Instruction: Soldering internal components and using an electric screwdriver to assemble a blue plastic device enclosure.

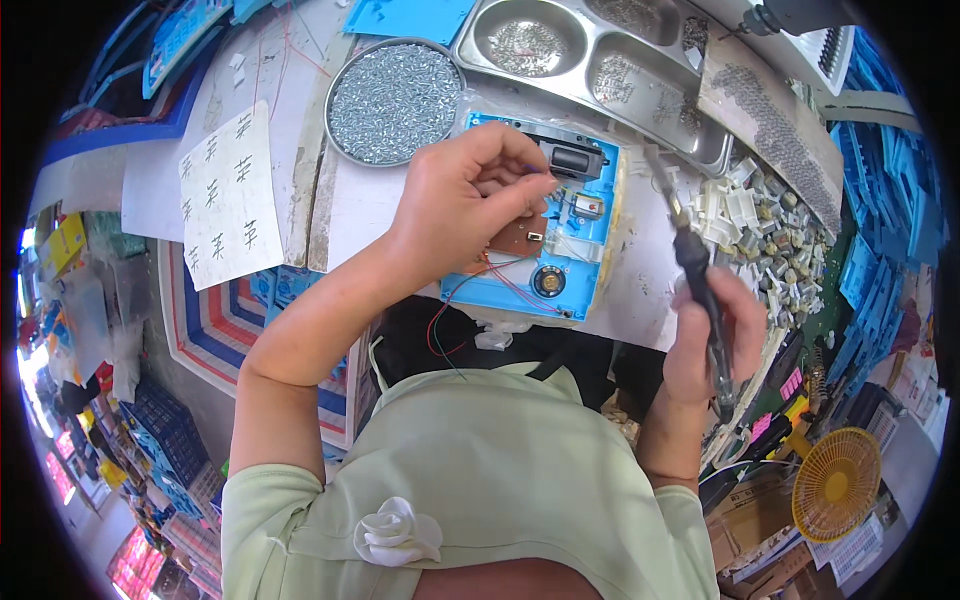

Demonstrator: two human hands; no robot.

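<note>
A blue plastic housing lies on the bench in front of me. It holds a brown circuit board, a small motor, a round speaker and a dark grey block, with red and green wires trailing off its near edge. Over the housing's left part, my left hand is closed in a pinch; what sits between the fingertips is too small to make out. To the right of the housing, my right hand grips a soldering iron by its black handle, its metal tip pointing away from me.
Behind my left hand stands a round metal bowl of screws. A metal compartment tray with small parts is at the back. White plastic pieces pile up on the right, beside stacked blue panels. A handwritten sheet lies left.
</note>
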